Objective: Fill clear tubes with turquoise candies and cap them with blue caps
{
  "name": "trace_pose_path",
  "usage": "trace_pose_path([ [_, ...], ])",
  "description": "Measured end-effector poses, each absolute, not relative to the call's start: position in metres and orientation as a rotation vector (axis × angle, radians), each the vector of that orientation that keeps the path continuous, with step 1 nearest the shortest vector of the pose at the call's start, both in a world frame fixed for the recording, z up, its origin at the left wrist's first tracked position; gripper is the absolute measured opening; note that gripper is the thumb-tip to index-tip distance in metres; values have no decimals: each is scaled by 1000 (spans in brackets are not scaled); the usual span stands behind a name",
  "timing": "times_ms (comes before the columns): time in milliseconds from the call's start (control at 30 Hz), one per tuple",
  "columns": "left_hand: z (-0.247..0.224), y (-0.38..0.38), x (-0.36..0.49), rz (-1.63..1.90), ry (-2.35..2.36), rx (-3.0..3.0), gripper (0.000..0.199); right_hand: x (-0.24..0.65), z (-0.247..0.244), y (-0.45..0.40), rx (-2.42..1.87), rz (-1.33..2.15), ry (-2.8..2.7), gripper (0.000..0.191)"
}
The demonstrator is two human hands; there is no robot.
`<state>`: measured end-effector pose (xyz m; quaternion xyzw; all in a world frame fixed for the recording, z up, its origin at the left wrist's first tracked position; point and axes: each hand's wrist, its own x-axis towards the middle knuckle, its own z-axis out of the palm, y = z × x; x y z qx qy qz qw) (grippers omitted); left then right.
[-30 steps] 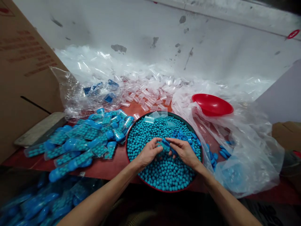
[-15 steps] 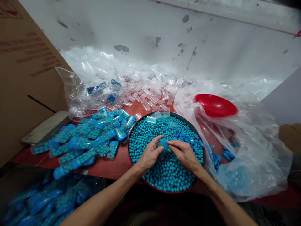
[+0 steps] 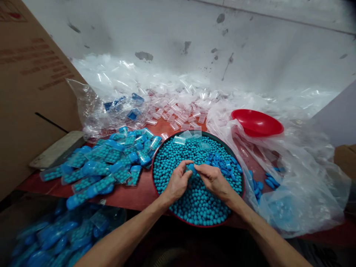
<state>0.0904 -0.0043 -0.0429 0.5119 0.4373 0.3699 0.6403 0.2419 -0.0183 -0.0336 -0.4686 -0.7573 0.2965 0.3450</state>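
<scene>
The left hand (image 3: 177, 182) and the right hand (image 3: 216, 181) are close together above the big round basin with a red rim (image 3: 154, 177), which is full of small turquoise round beads (image 3: 207, 211). Between them, there is a small blue plastic piece (image 3: 191, 169), partly hidden by the fingers. The left fingers are bent around its one side, with a narrow opening; the right fingers are closed together at its other side, with the tips touching it. I cannot tell its whole shape.

Inside the basin, to the right, loose blue plastic caps (image 3: 226, 165) lie on the beads. On the red counter (image 3: 122, 196), to the left of the basin, is a pile of clear containers with blue tops (image 3: 102, 157), with turquoise beads inside. Many small clear plastic pieces (image 3: 178, 111) are scattered behind the basin. The shallow red bowl (image 3: 257, 123) rests on crumpled clear plastic sheeting (image 3: 308, 167) at the right.
</scene>
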Motion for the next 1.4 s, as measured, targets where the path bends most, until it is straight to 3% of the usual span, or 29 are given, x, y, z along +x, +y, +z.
trace_pose_path([
  [267, -40, -1, 85, 767, 882, 1088, 34, 252, -24, -19, -1305, 1322, -1514, 29],
  [433, -36, -4, 86, 694, 839, 1149, 32, 258, -10, -15, -1330, 1387, -1244, 45],
  [533, -36, -7, 89, 704, 809, 1182, 31, 251, -17, -12, -1379, 1283, -1161, 50],
  [633, -37, -9, 90, 746, 815, 1193, 38, 244, -21, -17, -1417, 1062, -1396, 26],
  [700, -38, -9, 90, 770, 831, 1203, 45, 241, -20, -25, -1390, 915, -1670, 23],
  [767, -36, -8, 90, 777, 822, 1195, 46, 240, -18, -33, -1357, 820, -1905, 41],
  [867, -31, -7, 91, 777, 798, 1156, 44, 237, -20, -41, -1385, 739, -2107, 85],
  [900, -29, -7, 91, 791, 795, 1157, 43, 235, -23, -42, -1414, 697, -2134, 90],
  [1133, -23, -11, 97, 837, 803, 1156, 25, 220, -38, -47, -1486, 233, -2046, 72],
  [1400, -23, -18, 92, 795, 908, 1346, 17, 207, -44, -56, -1523, 240, -2016, 73],
])
